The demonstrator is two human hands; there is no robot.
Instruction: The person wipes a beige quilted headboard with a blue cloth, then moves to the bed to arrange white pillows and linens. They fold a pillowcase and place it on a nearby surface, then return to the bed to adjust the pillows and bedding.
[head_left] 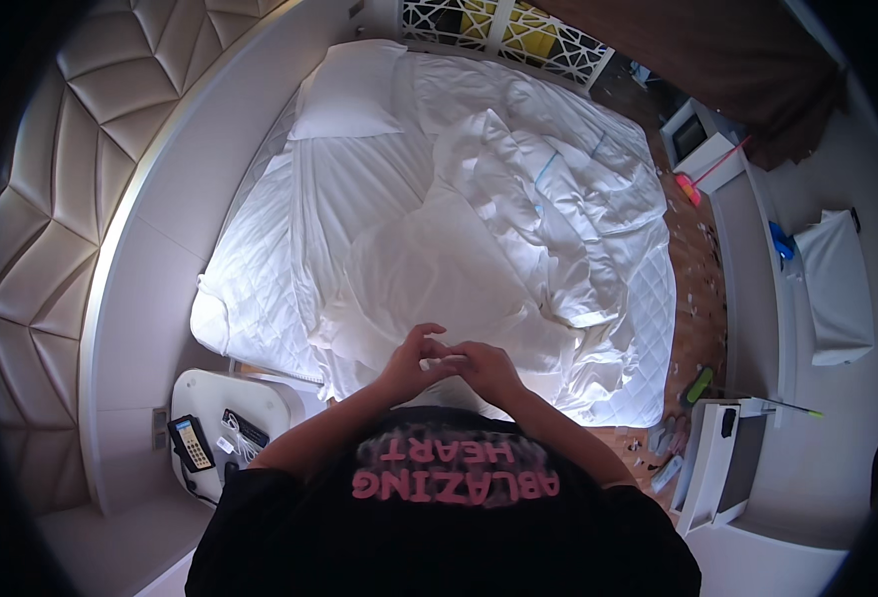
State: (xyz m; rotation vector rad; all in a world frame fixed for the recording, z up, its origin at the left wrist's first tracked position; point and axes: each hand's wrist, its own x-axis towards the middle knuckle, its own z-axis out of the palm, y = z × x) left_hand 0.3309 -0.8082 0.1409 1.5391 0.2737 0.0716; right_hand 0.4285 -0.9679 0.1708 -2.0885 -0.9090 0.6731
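My left hand (pixel 417 363) and my right hand (pixel 488 367) meet in front of my chest, fingertips touching. One left finger sticks out, bent, away from the others. Whether something small sits between the fingertips is hard to make out. Beneath them, a rumpled white sheet or duvet cover (pixel 439 276) lies over the near part of the bed. A bunched white duvet (pixel 558 186) spreads across the right half. At the far left corner rests a white pillow (pixel 353 89). The quilted mattress cover (pixel 252 261) shows along the left side and at the right edge (pixel 649 321).
To my left, a white bedside table (pixel 207 388) holds a telephone (pixel 192 444), a remote control (pixel 245 427) and a white cable. Litter dots the wooden floor (pixel 696 276) at right. A red broom (pixel 689 190), a green-headed tool (pixel 698 386) and slippers (pixel 666 448) are there.
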